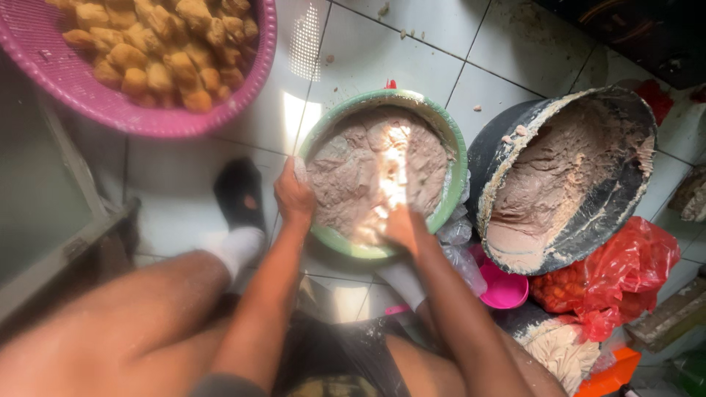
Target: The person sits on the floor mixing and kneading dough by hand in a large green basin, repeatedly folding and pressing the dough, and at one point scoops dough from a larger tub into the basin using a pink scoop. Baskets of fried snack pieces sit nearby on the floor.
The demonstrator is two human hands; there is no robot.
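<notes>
Head view looks down on the tiled floor [382, 51], where the green bowl [457, 173] of grey-brown dough [353, 176] sits just ahead of my knees. My left grip [293, 197] closes on the near-left rim. My right grip [401, 224] presses into the dough at the near edge; whether its fingers are curled I cannot tell.

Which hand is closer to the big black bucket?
The right hand. It is in the paste at the near side of the green bowl, which stands next to the black bucket. The left hand grips the bowl's far-left rim.
</notes>
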